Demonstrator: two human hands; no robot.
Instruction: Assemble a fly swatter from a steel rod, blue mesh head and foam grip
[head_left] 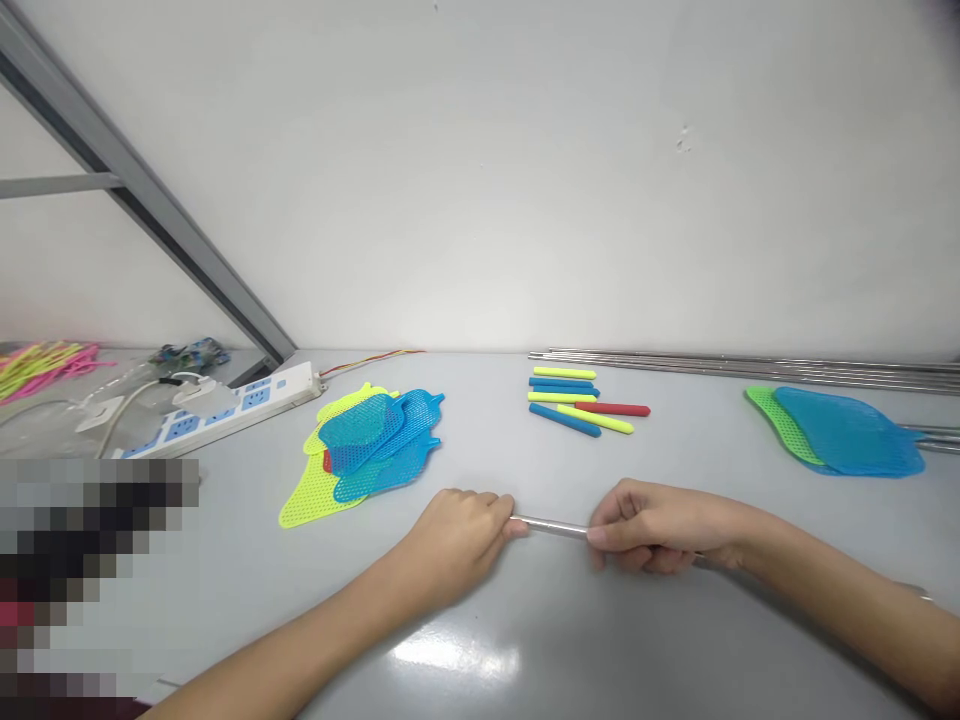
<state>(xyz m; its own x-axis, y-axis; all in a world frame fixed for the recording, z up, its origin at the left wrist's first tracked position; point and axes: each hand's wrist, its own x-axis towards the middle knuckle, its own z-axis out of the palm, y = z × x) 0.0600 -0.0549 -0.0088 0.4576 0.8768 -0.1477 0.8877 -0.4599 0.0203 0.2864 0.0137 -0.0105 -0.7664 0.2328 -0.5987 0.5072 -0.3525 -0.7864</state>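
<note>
A thin metal rod (553,526) runs between my two hands, low over the grey table. My left hand (465,540) is closed in a fist round its left end; whatever lies inside that fist is hidden. Thumb and curled fingers of my right hand (649,530) grip the rod further right. Past that hand the rod shows briefly, then passes behind my right forearm. Beyond my hands lie several short handle sleeves (564,398) in yellow, blue and red. On the left is an overlapping pile of blue and yellow mesh fly swatter heads (375,445).
At the right, blue and green swatter heads (847,430) lie with metal rods attached. Long metal rods (735,367) line the wall. A white power strip (240,405) with plugs and cables stands left, near pink and yellow strips (49,368). A grey metal frame (165,200) slants behind.
</note>
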